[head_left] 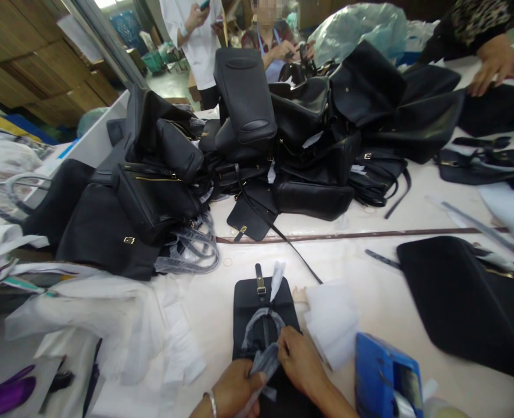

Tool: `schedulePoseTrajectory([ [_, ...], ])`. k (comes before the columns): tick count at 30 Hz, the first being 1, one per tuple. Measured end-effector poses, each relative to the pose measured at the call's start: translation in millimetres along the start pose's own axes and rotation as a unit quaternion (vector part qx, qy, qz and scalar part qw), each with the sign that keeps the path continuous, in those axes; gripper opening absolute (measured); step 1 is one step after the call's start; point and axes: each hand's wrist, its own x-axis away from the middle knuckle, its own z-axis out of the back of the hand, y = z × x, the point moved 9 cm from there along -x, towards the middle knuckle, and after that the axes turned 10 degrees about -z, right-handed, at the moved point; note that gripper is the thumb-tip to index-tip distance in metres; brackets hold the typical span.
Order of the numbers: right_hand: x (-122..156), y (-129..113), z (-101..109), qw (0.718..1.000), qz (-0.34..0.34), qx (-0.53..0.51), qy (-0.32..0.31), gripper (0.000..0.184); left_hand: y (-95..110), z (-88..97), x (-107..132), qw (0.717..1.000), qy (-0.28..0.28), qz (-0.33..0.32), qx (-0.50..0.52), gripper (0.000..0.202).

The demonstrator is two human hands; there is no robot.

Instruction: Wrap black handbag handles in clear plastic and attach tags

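A small black bag (239,313) lies on the table in front of me, with a gold buckle (261,290) on its strap and a scrap of white wrap beside it. Its curved handle (257,319) is covered in thin translucent plastic. My left hand (234,386), with a bangle at the wrist, is closed on a crumpled strip of plastic wrap (266,363). Pinched fingers of my right hand (299,355) grip the same wrap near its upper end. The lower part of the bag is partly hidden by both hands.
A pile of black bags (243,98) spans the table's far side. White paper sheets (333,322) and a blue tape dispenser (385,371) are at my right, near another black bag (448,296). White wrapping (108,325) lies left. Other people stand across the table; a co-worker's hand (494,64) touches a bag.
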Motion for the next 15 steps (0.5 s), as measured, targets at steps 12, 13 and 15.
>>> schedulePoseTrajectory([
  [12,-5,-31,0,0.964,0.036,0.260,0.048,0.030,6,14.6,9,0.995,0.072,-0.050,-0.047,0.016],
  [13,-7,-30,1,0.963,0.030,0.263,0.049,0.031,8,16.9,13,0.994,0.077,-0.049,-0.066,0.016],
  [15,-10,-29,5,0.964,0.016,0.260,0.043,0.033,12,22.6,22,0.988,0.094,-0.040,-0.112,0.016],
])
